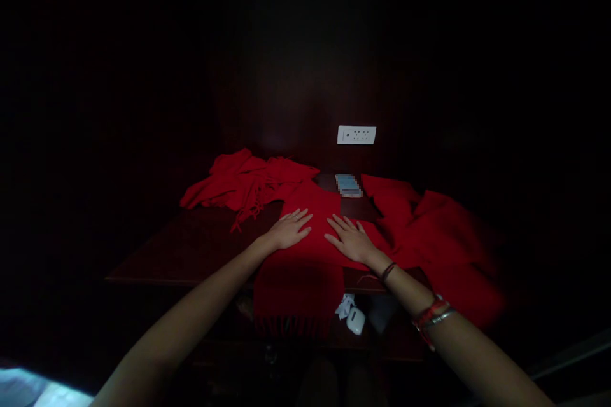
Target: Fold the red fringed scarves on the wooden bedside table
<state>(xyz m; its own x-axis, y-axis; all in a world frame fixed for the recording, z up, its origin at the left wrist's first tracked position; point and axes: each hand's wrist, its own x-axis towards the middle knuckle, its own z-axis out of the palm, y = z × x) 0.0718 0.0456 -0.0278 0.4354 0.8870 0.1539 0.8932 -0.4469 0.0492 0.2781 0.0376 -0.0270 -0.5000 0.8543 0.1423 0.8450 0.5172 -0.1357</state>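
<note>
A red fringed scarf point(298, 286) lies flat on a dark wooden table point(186, 257), its tasselled end hanging over the front edge. My left hand point(290, 229) rests palm down on the cloth, fingers spread, a ring on one finger. Opposite it, my right hand point(351, 238) also lies flat with fingers apart. Beneath the right hand, red cloth runs off toward a loose red pile point(429, 226) on the right. Another crumpled red cloth with tassels point(238, 181) sits at the back left. Neither hand grips anything.
A phone-like object with a blurred screen point(348, 185) lies at the back, below a white wall socket point(356, 135). Under the table edge, a white earbud case point(356, 320) and crumpled white paper point(345, 306) rest on a lower surface. Surroundings are very dark.
</note>
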